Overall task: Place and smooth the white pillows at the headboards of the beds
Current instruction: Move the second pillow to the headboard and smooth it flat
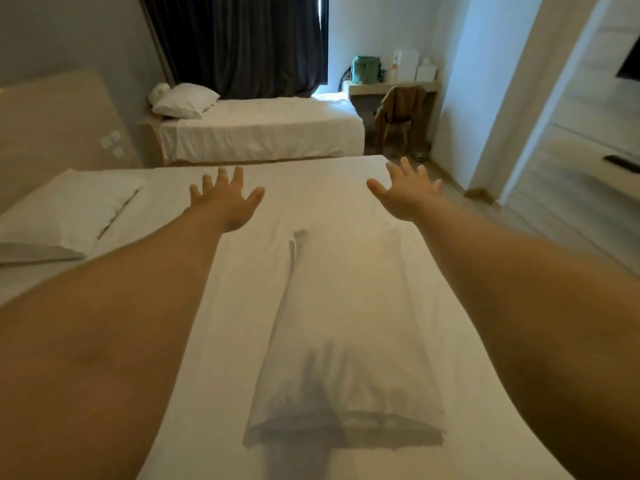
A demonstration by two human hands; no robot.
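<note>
A white pillow (346, 348) lies lengthwise on the near bed (329, 195), between my outstretched arms. My left hand (227, 199) hovers over the sheet with fingers spread and nothing in it. My right hand (403, 194) is open the same way near the bed's far right edge. Another white pillow (65, 216) rests flat at the left, by the beige headboard (52, 123). On the far bed (263, 129), a third white pillow (185, 100) sits at its head.
Dark curtains (242, 43) hang behind the far bed. A desk (391, 86) with a green bag (365, 69) and a chair (398, 114) stand at the back right. A narrow floor strip runs along the right of the near bed, beside a white wall.
</note>
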